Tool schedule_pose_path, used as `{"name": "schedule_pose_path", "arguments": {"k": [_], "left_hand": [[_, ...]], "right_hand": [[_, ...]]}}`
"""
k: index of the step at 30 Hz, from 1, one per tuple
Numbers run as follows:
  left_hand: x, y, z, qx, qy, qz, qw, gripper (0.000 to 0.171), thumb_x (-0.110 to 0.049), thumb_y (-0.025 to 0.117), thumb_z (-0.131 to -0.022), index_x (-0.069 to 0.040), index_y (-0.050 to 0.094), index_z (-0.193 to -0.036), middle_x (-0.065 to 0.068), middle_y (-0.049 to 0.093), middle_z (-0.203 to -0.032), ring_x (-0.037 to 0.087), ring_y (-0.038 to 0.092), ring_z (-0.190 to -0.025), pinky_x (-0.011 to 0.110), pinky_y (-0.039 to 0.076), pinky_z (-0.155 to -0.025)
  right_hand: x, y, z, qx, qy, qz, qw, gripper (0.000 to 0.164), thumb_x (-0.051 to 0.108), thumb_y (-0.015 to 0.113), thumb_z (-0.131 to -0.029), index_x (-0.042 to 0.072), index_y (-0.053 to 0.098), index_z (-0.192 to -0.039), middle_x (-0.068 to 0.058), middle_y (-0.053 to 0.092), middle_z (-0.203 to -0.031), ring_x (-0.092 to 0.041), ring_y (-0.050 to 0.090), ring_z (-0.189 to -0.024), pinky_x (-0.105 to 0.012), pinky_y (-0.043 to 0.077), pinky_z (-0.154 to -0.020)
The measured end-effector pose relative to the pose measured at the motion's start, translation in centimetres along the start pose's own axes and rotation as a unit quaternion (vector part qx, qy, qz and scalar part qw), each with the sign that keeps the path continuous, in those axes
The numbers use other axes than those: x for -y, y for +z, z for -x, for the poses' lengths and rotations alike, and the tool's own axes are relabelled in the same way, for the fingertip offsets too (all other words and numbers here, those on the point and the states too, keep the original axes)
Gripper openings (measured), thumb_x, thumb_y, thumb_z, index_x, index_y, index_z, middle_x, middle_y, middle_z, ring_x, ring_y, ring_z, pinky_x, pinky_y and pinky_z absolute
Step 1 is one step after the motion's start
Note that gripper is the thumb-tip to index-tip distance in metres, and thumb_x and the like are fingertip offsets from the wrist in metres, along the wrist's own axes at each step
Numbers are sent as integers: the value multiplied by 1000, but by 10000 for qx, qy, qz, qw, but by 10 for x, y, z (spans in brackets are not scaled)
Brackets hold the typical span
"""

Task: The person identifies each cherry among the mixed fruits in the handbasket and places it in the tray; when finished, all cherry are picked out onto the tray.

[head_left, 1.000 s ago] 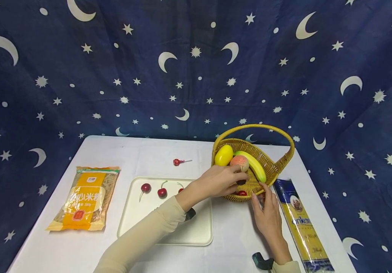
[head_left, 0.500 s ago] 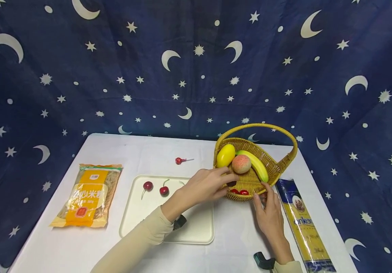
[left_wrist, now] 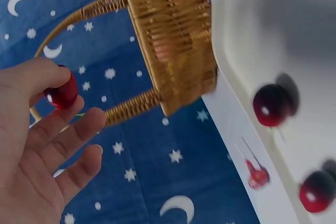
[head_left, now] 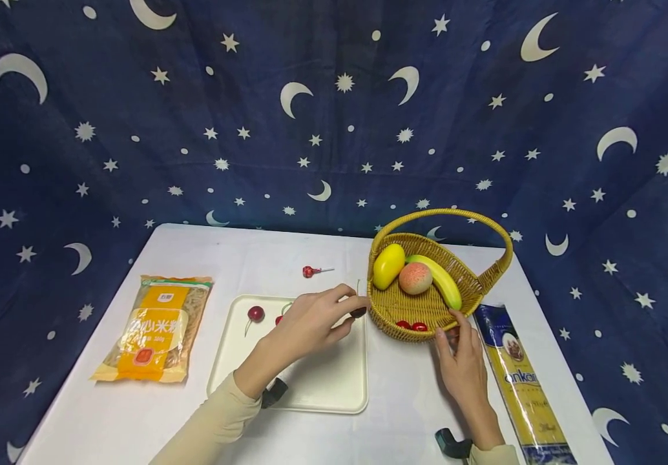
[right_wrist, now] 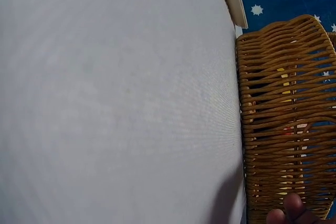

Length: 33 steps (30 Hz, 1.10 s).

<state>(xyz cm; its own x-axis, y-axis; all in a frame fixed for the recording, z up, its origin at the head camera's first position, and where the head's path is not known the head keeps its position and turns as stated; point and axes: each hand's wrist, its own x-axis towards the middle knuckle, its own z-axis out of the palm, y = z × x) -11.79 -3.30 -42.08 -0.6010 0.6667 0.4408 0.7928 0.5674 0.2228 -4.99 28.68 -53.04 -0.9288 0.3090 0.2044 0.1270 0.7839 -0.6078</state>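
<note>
My left hand (head_left: 316,320) pinches a dark red cherry (left_wrist: 64,90) between thumb and index finger, its other fingers spread. In the head view that hand is over the tray's (head_left: 322,400) right part, just left of the wicker basket (head_left: 392,323). My right hand (head_left: 463,361) holds the basket's front right rim, the index fingertip over the edge. Inside the basket lie a yellow mango-like fruit (head_left: 389,266), a peach (head_left: 415,278), a banana (head_left: 441,284) and two red cherries (head_left: 420,327). On the tray lies a cherry (head_left: 256,314); another cherry (head_left: 278,320) is mostly hidden by my left hand.
A lollipop (head_left: 309,272) lies behind the tray. An orange noodle packet (head_left: 154,329) is at the left, and a long blue and yellow pasta packet (head_left: 522,387) lies right of the basket. The basket's tall handle (head_left: 450,212) arches above it. A star-patterned cloth hangs behind the table.
My left hand has moved left out of the basket, carrying the dark cherry over its left rim toward the tray. My right hand has stayed at the basket's rim. The view has shifted slightly.
</note>
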Motion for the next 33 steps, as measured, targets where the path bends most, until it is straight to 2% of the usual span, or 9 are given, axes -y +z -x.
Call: {"name": "schedule_pose_path", "arguments": {"k": [5,10,13,17,26,30,33], "left_hand": [[7,-10,26,-241,-250,-198,9992,39,-17,77,-93,-29,70,-129,-9,72,-116,5,62,-69,22,50,-58],[13,-19,54,-442,-564,-323,9969,40,-18,80,-90,-29,70,-127,-10,71,-118,5,63,-69,19,42,-55],[16,-25,69,-672,-683,-425,9945,41,-17,81,-88,-27,70,-126,-9,72,-117,8,68,-72,22,46,-55],[19,-32,86,-946,-918,-616,9894,41,-16,82,-87,-23,71,-127,-6,73,-116,12,71,-78,30,55,-62],[25,-40,131,-899,-1640,-798,9791,44,-15,83,-85,-25,71,-127,-6,73,-117,13,73,-87,31,58,-68],[29,-40,150,-923,-1775,-845,9761,48,-13,83,-83,-25,72,-129,-5,73,-115,14,73,-89,30,56,-65],[33,-38,160,-925,-1773,-909,9756,48,-11,83,-82,-24,73,-128,-5,74,-112,15,73,-87,30,56,-64]], "right_hand": [[2,1,0,32,37,-9,10000,55,32,57,-110,18,41,-160,-14,55,-115,-27,51,-101,-38,39,-77],[2,2,1,50,29,-13,10000,55,31,57,-110,17,41,-160,-14,54,-115,-27,50,-101,-39,39,-78],[3,2,1,44,34,-21,10000,55,31,57,-110,17,41,-160,-14,54,-115,-27,50,-101,-39,39,-78],[4,3,1,54,22,-60,10000,55,31,58,-110,17,41,-160,-14,55,-115,-27,51,-101,-39,39,-78],[3,-1,2,36,47,-50,10000,54,30,57,-110,16,41,-159,-15,54,-115,-28,52,-102,-40,40,-78],[3,-1,1,30,21,-25,10000,54,31,56,-110,15,41,-159,-14,54,-115,-25,50,-99,-36,38,-76],[3,-1,1,14,-8,-22,10000,54,31,56,-110,15,41,-159,-14,54,-115,-24,49,-98,-35,37,-75]]}}
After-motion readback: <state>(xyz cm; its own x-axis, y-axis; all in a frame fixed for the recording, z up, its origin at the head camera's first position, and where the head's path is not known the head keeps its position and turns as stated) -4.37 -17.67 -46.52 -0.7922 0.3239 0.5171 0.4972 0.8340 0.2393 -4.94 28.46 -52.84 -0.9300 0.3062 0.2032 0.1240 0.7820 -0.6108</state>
